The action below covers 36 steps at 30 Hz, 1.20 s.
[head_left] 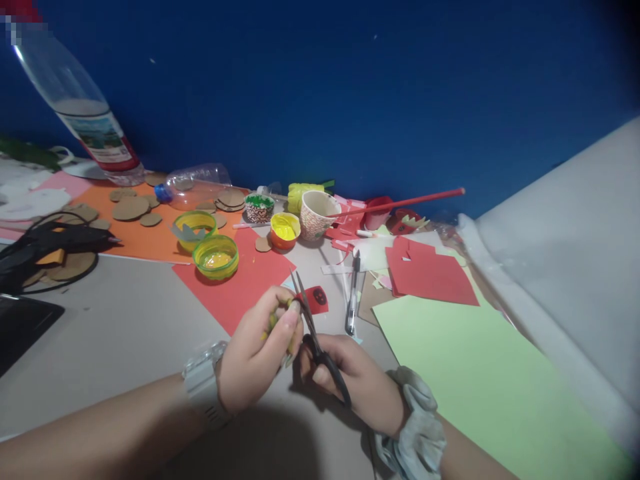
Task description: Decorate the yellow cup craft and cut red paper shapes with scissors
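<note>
My right hand (350, 373) is wrapped round the black handles of a pair of scissors (309, 317), blades pointing up and away from me. Closed in a pinch, my left hand (267, 343) has its thumb and fingertips at the edge of a small red paper piece (320, 301) with a black drawing on it. The scissor blades are slightly apart and cross the paper's left side; whether they cut into it I cannot tell. Yellow-green marks show on my left fingers. Beneath and beyond lies a larger red paper sheet (225, 300).
Ahead stand two yellow-green ring-shaped cups (216, 259), a small yellow paint cup (285, 231) and a patterned cup (317, 217) with a red stick. A pen (353, 293) and green paper (450, 360) lie right. Bottles, cardboard discs and a glue gun (55, 247) are left.
</note>
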Available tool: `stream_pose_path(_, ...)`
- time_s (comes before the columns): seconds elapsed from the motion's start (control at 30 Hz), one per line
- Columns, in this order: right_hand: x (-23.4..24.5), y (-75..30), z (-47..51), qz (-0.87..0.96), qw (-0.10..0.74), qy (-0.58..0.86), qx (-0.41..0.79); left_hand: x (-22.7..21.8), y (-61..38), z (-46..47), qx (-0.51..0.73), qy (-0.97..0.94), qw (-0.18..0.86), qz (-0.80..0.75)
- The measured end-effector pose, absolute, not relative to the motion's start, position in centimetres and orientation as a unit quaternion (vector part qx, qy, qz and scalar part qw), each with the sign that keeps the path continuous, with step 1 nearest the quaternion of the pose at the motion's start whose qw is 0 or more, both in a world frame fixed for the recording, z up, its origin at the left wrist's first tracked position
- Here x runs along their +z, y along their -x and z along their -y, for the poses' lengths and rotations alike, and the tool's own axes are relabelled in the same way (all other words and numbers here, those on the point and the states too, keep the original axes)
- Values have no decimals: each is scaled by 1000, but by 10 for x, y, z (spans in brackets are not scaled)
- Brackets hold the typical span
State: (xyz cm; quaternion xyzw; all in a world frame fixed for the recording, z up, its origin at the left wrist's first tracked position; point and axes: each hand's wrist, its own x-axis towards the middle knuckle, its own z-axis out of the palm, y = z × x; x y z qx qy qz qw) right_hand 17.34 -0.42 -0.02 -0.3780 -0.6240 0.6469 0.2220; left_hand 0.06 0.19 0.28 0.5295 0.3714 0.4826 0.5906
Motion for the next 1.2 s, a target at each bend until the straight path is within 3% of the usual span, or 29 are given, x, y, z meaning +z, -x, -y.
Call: stream_pose_path(1.2,1,-173,4,639,216,398,622,1,0,-3,492,-529,588,-364)
